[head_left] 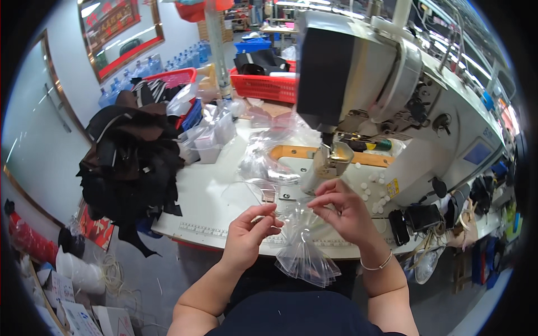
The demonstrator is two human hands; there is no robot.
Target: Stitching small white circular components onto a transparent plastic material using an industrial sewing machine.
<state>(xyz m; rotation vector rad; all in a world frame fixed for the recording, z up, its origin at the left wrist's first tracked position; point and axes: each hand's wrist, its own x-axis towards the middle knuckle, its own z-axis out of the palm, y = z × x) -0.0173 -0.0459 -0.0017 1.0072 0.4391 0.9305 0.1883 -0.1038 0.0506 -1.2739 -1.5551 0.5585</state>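
Note:
A fan of clear plastic pieces (307,259) hangs over the table's front edge, between my two hands. My left hand (245,236) is closed, thumb and fingers pinched together just left of the plastic; what they hold is too fine to make out. On the other side, my right hand (343,211) is pinched too, its fingertips against the top of the clear plastic, below the sewing machine's needle area (328,162). Whether it grips a plastic edge or a thread is unclear. A thin pale loop of cord (246,183) lies beyond my left fingers.
The sewing machine (386,84) stands over the white table (196,201). Small white discs (376,190) lie beside its base, near black cases (423,217). Clear plastic (269,157) is heaped behind. Dark fabric scraps (129,162) pile up at left; red baskets (263,85) stand farther back.

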